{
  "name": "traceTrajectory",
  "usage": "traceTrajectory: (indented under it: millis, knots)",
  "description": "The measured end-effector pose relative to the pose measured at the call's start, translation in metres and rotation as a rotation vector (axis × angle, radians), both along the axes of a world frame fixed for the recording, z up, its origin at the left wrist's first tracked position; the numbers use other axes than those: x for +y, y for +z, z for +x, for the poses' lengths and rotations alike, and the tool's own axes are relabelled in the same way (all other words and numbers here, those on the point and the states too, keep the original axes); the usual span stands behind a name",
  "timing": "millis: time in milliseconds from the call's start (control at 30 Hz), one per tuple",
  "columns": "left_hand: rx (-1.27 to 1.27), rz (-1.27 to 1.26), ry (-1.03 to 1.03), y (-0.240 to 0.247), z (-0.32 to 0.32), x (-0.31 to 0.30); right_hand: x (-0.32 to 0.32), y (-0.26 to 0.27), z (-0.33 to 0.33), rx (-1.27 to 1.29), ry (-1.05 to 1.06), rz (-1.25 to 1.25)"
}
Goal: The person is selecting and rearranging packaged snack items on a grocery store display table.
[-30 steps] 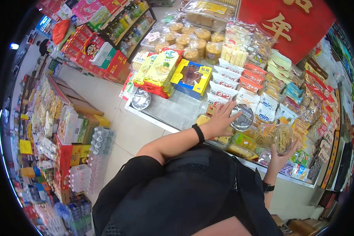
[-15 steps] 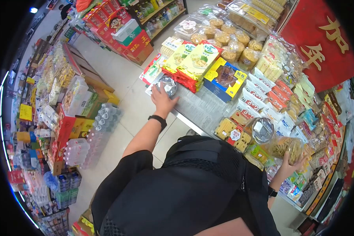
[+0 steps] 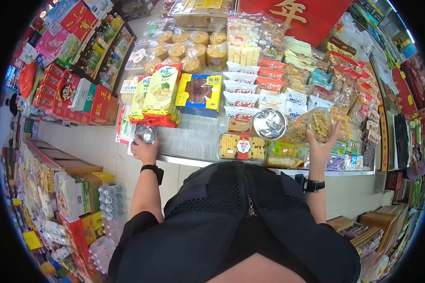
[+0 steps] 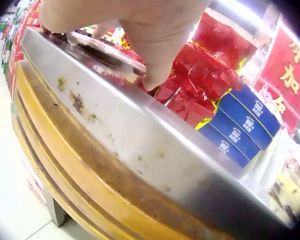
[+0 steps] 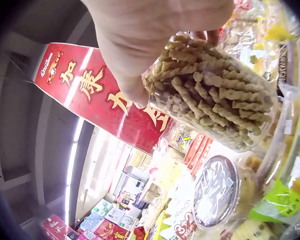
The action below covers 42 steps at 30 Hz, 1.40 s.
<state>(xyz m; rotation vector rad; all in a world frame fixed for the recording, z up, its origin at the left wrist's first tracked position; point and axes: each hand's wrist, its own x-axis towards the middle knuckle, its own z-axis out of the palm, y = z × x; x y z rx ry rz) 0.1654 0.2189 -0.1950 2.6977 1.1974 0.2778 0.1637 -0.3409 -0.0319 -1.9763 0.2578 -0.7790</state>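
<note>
At the display table's front left corner, my left hand (image 3: pixel 145 149) grips a round clear tub (image 3: pixel 145 134) by its sides. In the left wrist view the thumb reaches down beside the tub (image 4: pixel 107 56), close to the metal edge. My right hand (image 3: pixel 322 146) holds a clear plastic jar of twisted snack sticks (image 3: pixel 320 123) at the right of the table. The right wrist view shows this jar (image 5: pixel 210 95) tilted, with part of its near end hidden by the hand. Left of the jar stands another round tub (image 3: pixel 269 123) with a clear, shiny lid.
Yellow-green biscuit packs (image 3: pixel 161 92) and a blue-yellow box (image 3: pixel 199 93) stand behind the grey tabletop (image 3: pixel 189 137). A cookie tray (image 3: pixel 242 146) lies at the front edge, with rows of white 3+2 packs (image 3: pixel 241 99) behind it. Bottled packs (image 3: pixel 112 203) stand on the floor at left.
My left hand has gone from the round tub near the jar to the tub at the left corner and now grips it. The right hand stays on the jar. The head view has swung.
</note>
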Motion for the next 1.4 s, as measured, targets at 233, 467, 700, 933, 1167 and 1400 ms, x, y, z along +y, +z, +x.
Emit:
traceTrajectory:
  millis: [233, 467, 700, 933, 1167, 1400]
  knots:
    - [-0.193, -0.07, -0.11, 0.01, -0.03, -0.021, -0.004, -0.01, -0.002, 0.014, -0.016, 0.095]
    - [-0.466, -0.231, -0.497, 0.05, -0.071, -0.089, -0.012, -0.021, 0.002, 0.046, -0.023, 0.066]
    - [-0.478, -0.422, -1.086, 0.097, 0.015, -0.174, -0.017, -0.029, 0.011, 0.021, -0.006, -0.044]
    - [-0.544, -0.5, -1.309, 0.122, 0.115, -0.292, -0.026, -0.028, 0.013, 0.037, -0.003, 0.05]
    - [-0.327, -0.433, -1.203, 0.091, 0.152, -0.334, -0.022, -0.025, 0.016, 0.055, -0.009, 0.046]
    - [-0.538, -0.476, -1.233, 0.094, 0.113, -0.293, -0.026, -0.039, 0.014, 0.092, 0.03, 0.175]
